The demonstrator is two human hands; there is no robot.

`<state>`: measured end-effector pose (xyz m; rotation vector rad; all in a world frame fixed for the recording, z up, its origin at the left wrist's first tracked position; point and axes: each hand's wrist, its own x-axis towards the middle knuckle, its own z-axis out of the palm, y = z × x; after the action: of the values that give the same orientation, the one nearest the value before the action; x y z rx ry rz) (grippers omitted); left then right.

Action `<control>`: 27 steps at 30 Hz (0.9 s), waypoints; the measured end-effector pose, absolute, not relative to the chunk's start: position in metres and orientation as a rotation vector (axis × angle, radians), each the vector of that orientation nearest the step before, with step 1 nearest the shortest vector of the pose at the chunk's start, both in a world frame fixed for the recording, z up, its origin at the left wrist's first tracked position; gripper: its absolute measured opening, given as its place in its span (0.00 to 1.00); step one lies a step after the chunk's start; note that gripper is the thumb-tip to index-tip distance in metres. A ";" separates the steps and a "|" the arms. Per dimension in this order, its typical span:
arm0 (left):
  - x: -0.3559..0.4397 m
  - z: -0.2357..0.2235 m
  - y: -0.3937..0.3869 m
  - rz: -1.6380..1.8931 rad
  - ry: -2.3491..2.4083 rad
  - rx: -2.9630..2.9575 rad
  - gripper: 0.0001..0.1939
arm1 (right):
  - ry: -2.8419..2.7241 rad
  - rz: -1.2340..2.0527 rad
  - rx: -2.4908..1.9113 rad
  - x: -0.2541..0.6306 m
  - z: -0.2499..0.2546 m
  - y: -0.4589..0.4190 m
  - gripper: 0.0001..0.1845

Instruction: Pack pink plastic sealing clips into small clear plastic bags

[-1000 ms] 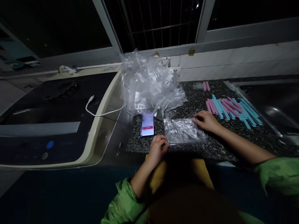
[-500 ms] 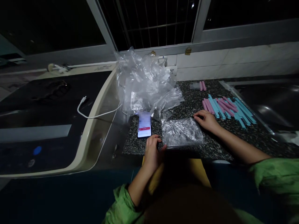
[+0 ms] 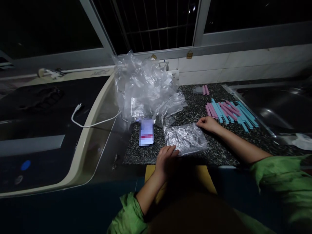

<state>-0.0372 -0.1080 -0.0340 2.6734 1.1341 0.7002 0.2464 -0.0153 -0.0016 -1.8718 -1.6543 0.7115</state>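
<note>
A crinkled clear plastic bag point(image 3: 186, 138) lies flat on the dark speckled counter in front of me. My right hand point(image 3: 208, 124) pinches its upper right corner between thumb and fingertips. At the lower left edge of the bag is my left hand point(image 3: 167, 159), its fingers bent over that edge and drawn in close to the thumb; the thumb is partly in shadow. A lit phone point(image 3: 146, 132) lies left of the bag, just beyond the left hand. Past the right hand, pink and light-blue strips point(image 3: 225, 112) lie in a loose group.
A large heap of clear plastic bags point(image 3: 146, 87) stands behind the phone. Two pink strips point(image 3: 206, 90) lie with a small clear packet farther back. A washing machine point(image 3: 83, 143) with a white cable point(image 3: 97, 123) is on the left, a metal sink point(image 3: 275, 113) on the right.
My left hand has moved right, from beside the phone onto the bag's lower left edge, its fingers closing toward the thumb. My right hand stays at the upper right corner. The view has shifted slightly.
</note>
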 end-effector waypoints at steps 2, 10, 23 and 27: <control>-0.038 -0.033 -0.109 0.703 1.144 2.665 0.13 | -1.656 0.692 -1.871 0.246 -0.002 -0.009 0.10; -0.037 -0.026 -0.103 0.743 1.175 2.601 0.17 | -1.687 0.533 -1.880 0.247 -0.003 0.001 0.08; -0.018 -0.019 -0.059 0.223 1.593 2.604 0.28 | -2.254 0.350 -1.632 0.239 0.000 0.013 0.07; -0.021 -0.028 -0.061 0.217 1.615 2.622 0.29 | -2.240 0.345 -1.668 0.244 -0.001 0.017 0.07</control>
<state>-0.0208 -0.0612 -0.0283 2.6222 1.6147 0.2167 0.2440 0.0173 -0.0008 -1.6676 -2.2396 0.3449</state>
